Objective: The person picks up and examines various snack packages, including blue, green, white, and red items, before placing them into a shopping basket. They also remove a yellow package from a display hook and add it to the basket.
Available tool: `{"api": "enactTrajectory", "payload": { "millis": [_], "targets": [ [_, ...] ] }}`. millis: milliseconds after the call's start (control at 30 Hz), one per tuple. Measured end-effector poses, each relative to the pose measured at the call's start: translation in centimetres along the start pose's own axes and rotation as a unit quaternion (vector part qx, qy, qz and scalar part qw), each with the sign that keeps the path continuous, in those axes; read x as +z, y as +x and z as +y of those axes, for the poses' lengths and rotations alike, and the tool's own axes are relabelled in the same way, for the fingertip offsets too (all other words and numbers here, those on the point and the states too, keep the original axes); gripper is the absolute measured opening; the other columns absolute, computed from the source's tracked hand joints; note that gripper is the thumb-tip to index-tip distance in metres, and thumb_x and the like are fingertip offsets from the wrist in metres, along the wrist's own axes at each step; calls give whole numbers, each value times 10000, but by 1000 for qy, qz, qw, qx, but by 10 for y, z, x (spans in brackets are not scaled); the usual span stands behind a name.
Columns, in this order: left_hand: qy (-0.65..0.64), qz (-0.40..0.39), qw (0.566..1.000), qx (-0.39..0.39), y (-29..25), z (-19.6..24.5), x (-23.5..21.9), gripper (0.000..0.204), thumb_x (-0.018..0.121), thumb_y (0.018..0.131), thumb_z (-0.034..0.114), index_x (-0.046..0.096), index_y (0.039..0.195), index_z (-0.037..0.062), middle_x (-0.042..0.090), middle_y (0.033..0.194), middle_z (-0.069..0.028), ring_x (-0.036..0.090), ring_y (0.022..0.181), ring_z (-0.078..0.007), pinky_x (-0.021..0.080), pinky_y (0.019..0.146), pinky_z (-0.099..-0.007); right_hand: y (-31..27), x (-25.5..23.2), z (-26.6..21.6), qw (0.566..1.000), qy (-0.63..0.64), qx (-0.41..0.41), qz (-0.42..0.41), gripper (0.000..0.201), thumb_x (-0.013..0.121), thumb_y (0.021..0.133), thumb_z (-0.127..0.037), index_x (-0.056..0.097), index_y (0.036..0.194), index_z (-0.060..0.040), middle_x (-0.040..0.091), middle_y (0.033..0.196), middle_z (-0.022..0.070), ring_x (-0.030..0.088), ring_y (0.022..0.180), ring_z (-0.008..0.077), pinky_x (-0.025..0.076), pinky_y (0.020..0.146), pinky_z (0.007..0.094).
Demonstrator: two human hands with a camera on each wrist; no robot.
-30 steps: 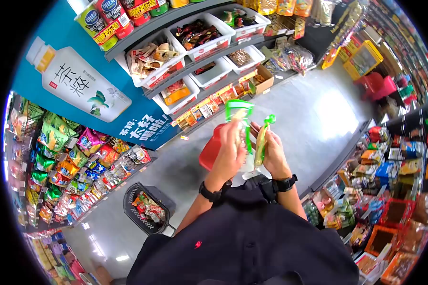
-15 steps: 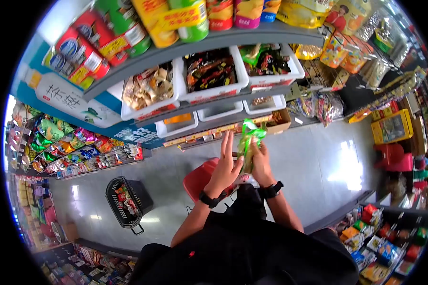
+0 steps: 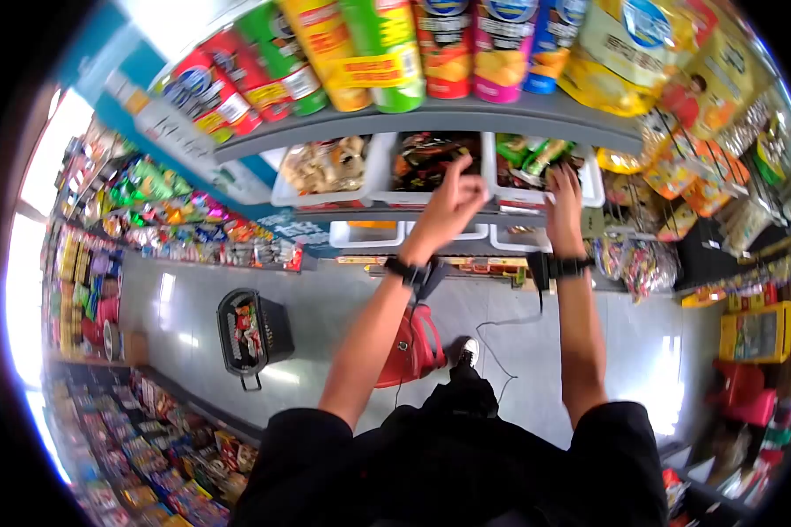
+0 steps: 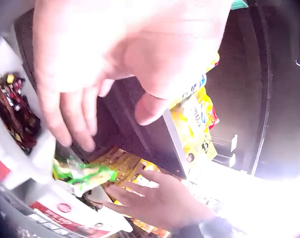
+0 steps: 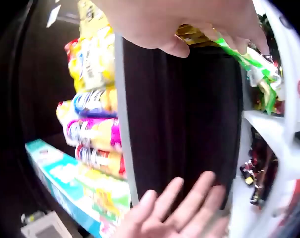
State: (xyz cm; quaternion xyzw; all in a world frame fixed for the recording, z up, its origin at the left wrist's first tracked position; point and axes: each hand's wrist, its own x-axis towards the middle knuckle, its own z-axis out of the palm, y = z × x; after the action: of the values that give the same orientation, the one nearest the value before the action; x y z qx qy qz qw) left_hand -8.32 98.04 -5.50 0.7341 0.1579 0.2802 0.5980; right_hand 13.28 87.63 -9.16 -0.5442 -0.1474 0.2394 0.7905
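My right hand (image 3: 564,206) reaches into the right white bin (image 3: 594,183), its fingers straight beside a green-and-white packet (image 3: 543,158). In the right wrist view its fingertips reach over that packet (image 5: 256,64), which lies at the bin's front. My left hand (image 3: 453,209) hovers at the front of the middle bin (image 3: 382,183), fingers spread and nothing held. Dark wrapped snacks (image 3: 426,158) fill this middle bin. From the left wrist view, my left hand (image 4: 125,54) hangs above the bins with its fingers relaxed.
Snack canisters (image 3: 448,53) and yellow bags (image 3: 620,66) line the shelf (image 3: 431,127) overhead. Pale packets (image 3: 325,167) fill the left bin. A black basket (image 3: 277,329) holding packets and a red stool-like object (image 3: 422,347) stand on the floor, with a cable (image 3: 501,325) nearby.
Both hands have moved forward from in front of the body to the bins. The green packet, earlier between the hands, now lies in the right bin under the right fingers.
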Motion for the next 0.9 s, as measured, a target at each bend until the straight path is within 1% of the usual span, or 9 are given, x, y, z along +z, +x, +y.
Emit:
{"api": "enactTrajectory", "payload": {
  "millis": [33, 100, 233, 300, 433, 500, 633, 767, 900],
  "targets": [
    [-38, -34, 999, 17, -35, 3, -10, 645, 605, 972, 263, 264, 1466, 26, 589, 1278, -171, 647, 1030, -199, 521, 828, -303, -32, -5, 12, 997, -49, -66, 1, 431, 575, 961, -342, 514, 1275, -54, 590, 1259, 50, 578, 1148, 209, 468, 815, 310],
    [-84, -49, 992, -76, -125, -3, -33, 513, 583, 985, 208, 380, 1417, 18, 601, 1271, -144, 615, 1119, -187, 516, 854, -296, -107, -25, 39, 1000, -25, -3, -13, 477, 586, 961, -352, 490, 1329, -65, 591, 1292, 68, 566, 1204, 230, 474, 871, 334],
    [55, 191, 945, -259, -388, -104, -57, 387, 592, 974, 227, 533, 1299, 24, 629, 1230, -143, 635, 1084, -193, 522, 856, -332, -249, -52, 100, 980, 11, 192, -48, 339, 570, 966, -250, 533, 1253, -74, 646, 1174, 116, 649, 1018, 252, 506, 873, 371],
    [107, 221, 878, -412, -521, -99, -66, 382, 600, 958, 237, 549, 1268, 20, 664, 1136, -134, 651, 1021, -199, 522, 849, -328, -300, -50, 121, 965, -35, 246, -86, 320, 546, 967, -213, 529, 1254, -73, 653, 1152, 119, 652, 974, 239, 507, 848, 371],
    [-53, 480, 765, -426, -738, -67, -37, 377, 590, 943, 225, 544, 1256, 21, 669, 1028, -105, 642, 926, -195, 516, 834, -322, -385, 8, 128, 899, -168, 273, -298, 288, 520, 970, -176, 530, 1236, -65, 655, 1086, 110, 639, 876, 183, 511, 782, 313],
    [-125, 590, 731, -320, -822, -51, -11, 384, 570, 953, 211, 511, 1288, 33, 671, 1037, -97, 643, 909, -194, 510, 827, -313, -422, 46, 144, 867, -173, 299, -359, 245, 490, 980, -138, 528, 1207, -52, 645, 997, 87, 625, 809, 158, 507, 742, 291],
    [-85, 692, 617, -365, -886, 7, 16, 356, 554, 979, 225, 508, 1269, 24, 665, 1030, -104, 643, 892, -172, 495, 774, -276, -490, 136, 175, 810, -137, 331, -464, 239, 493, 973, -112, 499, 1200, -40, 634, 939, 81, 609, 757, 144, 497, 698, 273],
    [-88, 740, 575, -339, -915, 3, 22, 383, 591, 965, 289, 534, 1242, 30, 657, 1065, -81, 651, 906, -156, 481, 757, -263, -568, 210, 189, 766, -160, 334, -525, 311, 499, 973, -124, 453, 1272, -55, 663, 983, 93, 628, 771, 129, 498, 709, 266],
    [-113, 691, 608, -374, -906, -1, -40, 489, 580, 969, 331, 443, 1359, 69, 646, 1162, -101, 646, 982, -171, 473, 789, -298, -624, 254, 230, 730, -174, 350, -560, 322, 502, 976, -136, 447, 1282, -54, 657, 1000, 94, 624, 793, 134, 497, 738, 271]
  ]
}}
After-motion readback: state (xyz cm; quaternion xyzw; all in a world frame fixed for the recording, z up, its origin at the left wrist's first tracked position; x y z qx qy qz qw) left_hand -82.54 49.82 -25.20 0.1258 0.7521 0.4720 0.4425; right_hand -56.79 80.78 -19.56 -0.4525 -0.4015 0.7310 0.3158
